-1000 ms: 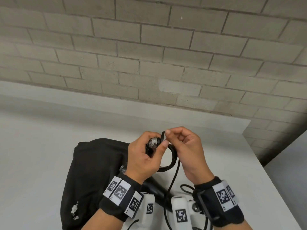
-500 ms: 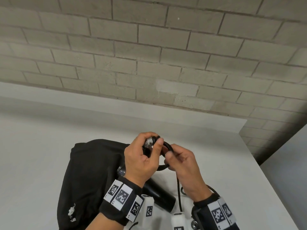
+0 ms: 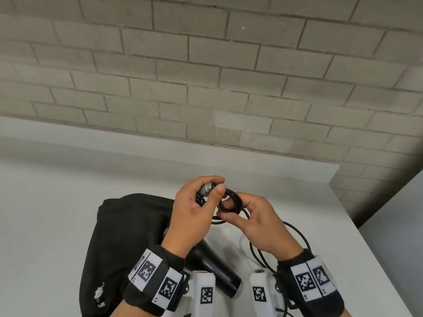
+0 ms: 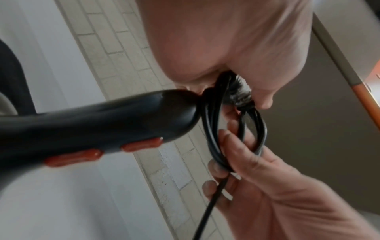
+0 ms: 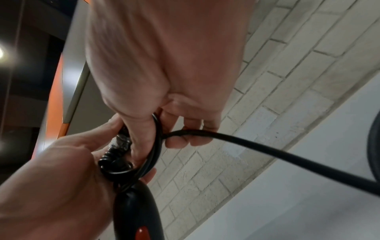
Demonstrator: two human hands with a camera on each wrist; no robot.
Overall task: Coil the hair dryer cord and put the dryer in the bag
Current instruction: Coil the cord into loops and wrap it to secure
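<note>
black cord (image 3: 231, 199) was partly coiled: a few small loops sat pinched in the left hand (image 3: 194, 211) at the dryer (image 3: 212, 266) handle's end, the right hand (image 3: 256, 221) curled round them. loose cord trailed on the table (image 3: 57, 225). the bag (image 3: 123, 236) lay beside, dryer not yet inside.

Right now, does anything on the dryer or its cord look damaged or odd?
Yes. Where the cord leaves the dryer handle, its ribbed collar carries a grey, silvery wrap, like tape or a worn patch; too blurred to say which. The left hand grips there while the right hand holds the coils.
</note>
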